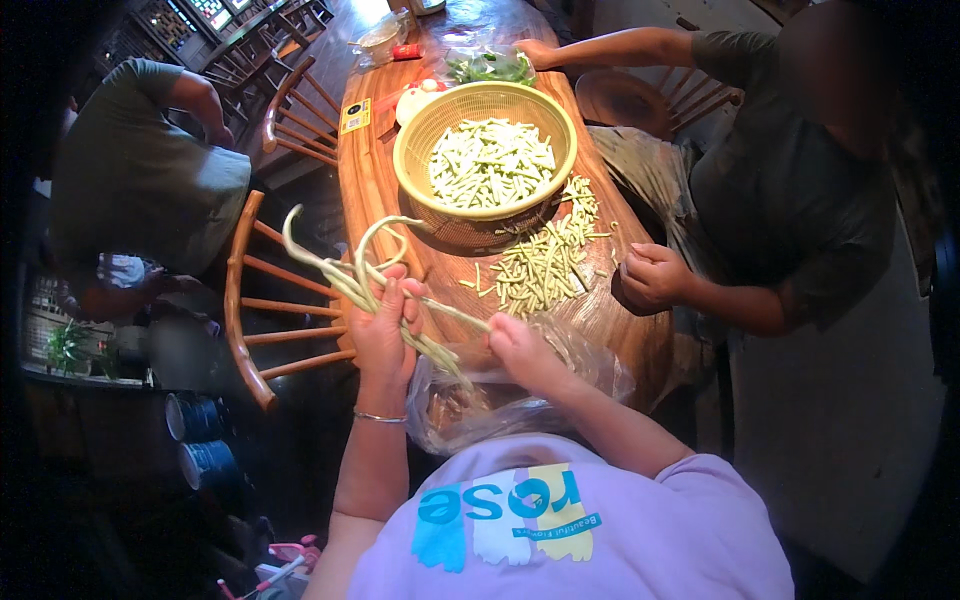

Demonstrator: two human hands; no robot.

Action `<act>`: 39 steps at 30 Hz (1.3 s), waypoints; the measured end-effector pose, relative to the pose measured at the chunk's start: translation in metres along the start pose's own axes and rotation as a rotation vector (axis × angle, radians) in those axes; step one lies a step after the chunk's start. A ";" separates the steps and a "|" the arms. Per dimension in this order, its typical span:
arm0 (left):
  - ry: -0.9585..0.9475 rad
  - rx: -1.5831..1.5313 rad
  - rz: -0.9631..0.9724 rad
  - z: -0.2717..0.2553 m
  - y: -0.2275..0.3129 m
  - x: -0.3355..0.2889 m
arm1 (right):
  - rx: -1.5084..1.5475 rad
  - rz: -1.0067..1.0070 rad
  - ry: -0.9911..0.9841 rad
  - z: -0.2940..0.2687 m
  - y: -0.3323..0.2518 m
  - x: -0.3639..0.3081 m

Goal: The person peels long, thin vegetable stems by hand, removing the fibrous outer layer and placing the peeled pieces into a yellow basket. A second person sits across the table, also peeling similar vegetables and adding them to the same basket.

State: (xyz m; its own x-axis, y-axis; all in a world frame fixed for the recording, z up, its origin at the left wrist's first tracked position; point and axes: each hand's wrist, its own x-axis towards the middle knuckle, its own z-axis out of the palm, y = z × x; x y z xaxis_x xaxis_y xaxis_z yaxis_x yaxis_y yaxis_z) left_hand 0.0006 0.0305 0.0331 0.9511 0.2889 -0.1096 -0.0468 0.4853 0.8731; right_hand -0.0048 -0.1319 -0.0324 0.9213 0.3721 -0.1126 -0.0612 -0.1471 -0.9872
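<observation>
My left hand (pixel 382 335) is closed round a bunch of long beans (pixel 340 272), whose curled ends stick out past the fingers to the left. One bean stretches from that bunch across to my right hand (pixel 524 352), where the fingers pinch its end. Under my hands lies a see-through plastic bag (pixel 590 378) at the near edge of the wooden table (pixel 375 190). Short bean pieces (pixel 545 265) are heaped on the wood just beyond my right hand. Behind them stands a yellow plastic colander (pixel 408 160) holding many more cut pieces.
A co-worker sits at the right, one hand (pixel 652 275) at the table edge, the other at a bag of greens (pixel 490 66). A red can (pixel 407 51) stands farther back. Wooden chairs (pixel 245 300) flank the left side, where another person (pixel 150 170) is bent over.
</observation>
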 end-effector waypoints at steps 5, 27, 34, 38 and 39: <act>0.013 -0.053 0.037 0.001 0.001 -0.010 | 0.767 0.526 0.269 -0.026 0.035 0.038; -0.076 -0.046 -0.076 0.002 -0.017 -0.013 | 0.139 0.351 0.324 -0.012 0.077 0.040; -0.165 -0.046 -0.290 -0.007 -0.024 -0.011 | 0.892 0.342 -0.375 -0.018 -0.030 0.016; -0.151 -0.028 -0.300 -0.005 -0.023 -0.009 | 0.530 0.230 -0.431 -0.023 -0.040 0.015; -0.132 -0.090 -0.294 -0.007 -0.022 -0.006 | 0.451 0.208 -0.402 -0.022 -0.042 0.014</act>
State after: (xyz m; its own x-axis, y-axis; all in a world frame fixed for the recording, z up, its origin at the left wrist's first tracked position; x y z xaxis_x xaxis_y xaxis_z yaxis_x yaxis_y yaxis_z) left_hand -0.0062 0.0240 0.0107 0.9589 0.0193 -0.2831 0.2144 0.6045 0.7672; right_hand 0.0191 -0.1411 0.0102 0.6622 0.7051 -0.2538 -0.4595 0.1144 -0.8808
